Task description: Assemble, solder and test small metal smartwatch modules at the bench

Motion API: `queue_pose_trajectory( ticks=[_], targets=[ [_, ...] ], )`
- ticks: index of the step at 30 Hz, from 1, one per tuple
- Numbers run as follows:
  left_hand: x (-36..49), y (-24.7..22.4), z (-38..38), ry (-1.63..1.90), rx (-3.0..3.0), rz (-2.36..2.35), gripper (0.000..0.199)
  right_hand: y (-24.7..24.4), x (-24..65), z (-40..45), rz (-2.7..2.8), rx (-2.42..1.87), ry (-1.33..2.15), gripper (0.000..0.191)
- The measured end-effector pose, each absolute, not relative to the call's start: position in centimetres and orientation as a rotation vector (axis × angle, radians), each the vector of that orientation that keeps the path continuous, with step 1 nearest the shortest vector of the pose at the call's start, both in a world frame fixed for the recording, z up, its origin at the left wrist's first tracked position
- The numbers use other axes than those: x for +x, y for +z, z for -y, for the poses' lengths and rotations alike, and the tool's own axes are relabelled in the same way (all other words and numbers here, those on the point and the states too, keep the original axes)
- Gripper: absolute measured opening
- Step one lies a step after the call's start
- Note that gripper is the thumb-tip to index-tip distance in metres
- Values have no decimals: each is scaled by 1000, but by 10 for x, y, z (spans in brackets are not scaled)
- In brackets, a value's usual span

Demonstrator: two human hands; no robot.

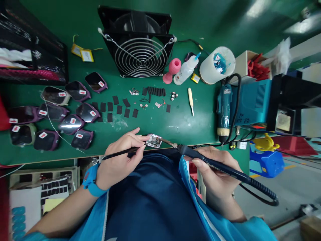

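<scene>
At the table's front edge lies a small open device case (153, 141) with a clear rim and a circuit board inside. My left hand (122, 152) is closed around slim black tweezers (121, 153), whose tips point at the case's left side; its fingertips touch or nearly touch that rim. A soldering iron (213, 164) is gripped in my right hand (218, 170), with its metal tip at the right end of the case. Whether the tip touches the board is too small to tell.
A fan (141, 50) stands at the back. Several dark-screened watch cases (82, 140) lie left, near black pads (119, 109) and small parts. Further right are a white bottle (186, 69), a pale-handled tool (191, 100), an electric screwdriver (224, 110) and a teal soldering station (253, 102).
</scene>
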State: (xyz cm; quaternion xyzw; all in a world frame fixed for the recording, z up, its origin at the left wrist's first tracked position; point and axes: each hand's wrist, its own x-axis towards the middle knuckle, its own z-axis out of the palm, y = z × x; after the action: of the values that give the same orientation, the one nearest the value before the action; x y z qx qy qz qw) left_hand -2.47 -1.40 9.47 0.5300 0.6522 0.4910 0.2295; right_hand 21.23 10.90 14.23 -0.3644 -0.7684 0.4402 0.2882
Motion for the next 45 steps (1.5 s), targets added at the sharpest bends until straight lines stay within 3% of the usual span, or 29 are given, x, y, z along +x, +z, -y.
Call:
queue_pose_trajectory(
  ticks=[36, 45],
  targets=[
    [-27, 106, 9, 1251, 1521, -1816, 21, 148, 196, -112, 2051, -713, 1241, 24],
    [-28, 104, 10, 1226, 1603, -1795, 19, 149, 190, -109, 2134, -708, 1224, 16]
  ],
)
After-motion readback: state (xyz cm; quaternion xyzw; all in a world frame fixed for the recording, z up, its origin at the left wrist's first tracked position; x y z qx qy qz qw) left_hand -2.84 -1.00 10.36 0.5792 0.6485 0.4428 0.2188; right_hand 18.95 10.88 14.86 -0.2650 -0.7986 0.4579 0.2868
